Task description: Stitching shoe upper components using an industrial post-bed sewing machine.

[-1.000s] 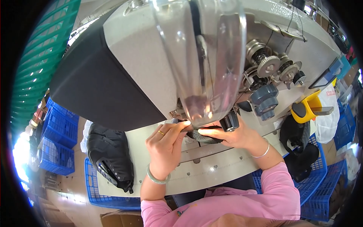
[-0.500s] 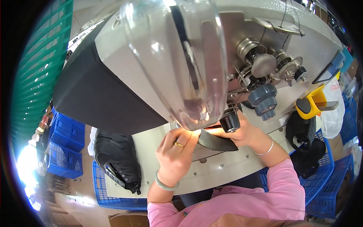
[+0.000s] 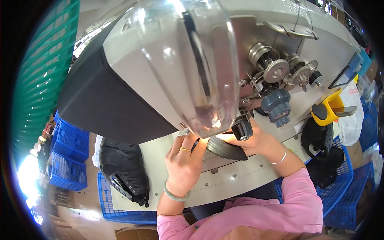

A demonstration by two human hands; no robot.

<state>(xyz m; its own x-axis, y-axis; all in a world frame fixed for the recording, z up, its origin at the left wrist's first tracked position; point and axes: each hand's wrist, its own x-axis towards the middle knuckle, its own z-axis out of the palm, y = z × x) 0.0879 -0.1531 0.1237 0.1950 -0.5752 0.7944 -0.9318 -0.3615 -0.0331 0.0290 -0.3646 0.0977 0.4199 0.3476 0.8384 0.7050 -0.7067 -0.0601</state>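
Observation:
Under the head of a large pale sewing machine (image 3: 138,84), a ribbed black fabric strip (image 3: 226,149) lies in the lit area between my hands. My left hand (image 3: 184,158), with a ring and a bangle, is closed, its thumb and fingertips at the strip's left end beneath the clear plastic guard (image 3: 192,72). From the right, my right hand (image 3: 258,140) grips the strip's far side; a dark roller-shaped part (image 3: 243,127) of the machine hides some of its fingers. The needle is hidden behind the guard.
Left on the white table (image 3: 164,192) rests a black bag-like piece (image 3: 124,172). Thread tension knobs (image 3: 276,70) jut from the machine. At right are yellow thread snips (image 3: 330,110), black pieces (image 3: 318,136) and a blue basket (image 3: 340,176). Blue crates (image 3: 68,170) stand at far left.
The strip and my left fingertips have shifted slightly left. A gap now shows between my left fingers, with dark material visible in it. The tension knob has come into a slightly different view.

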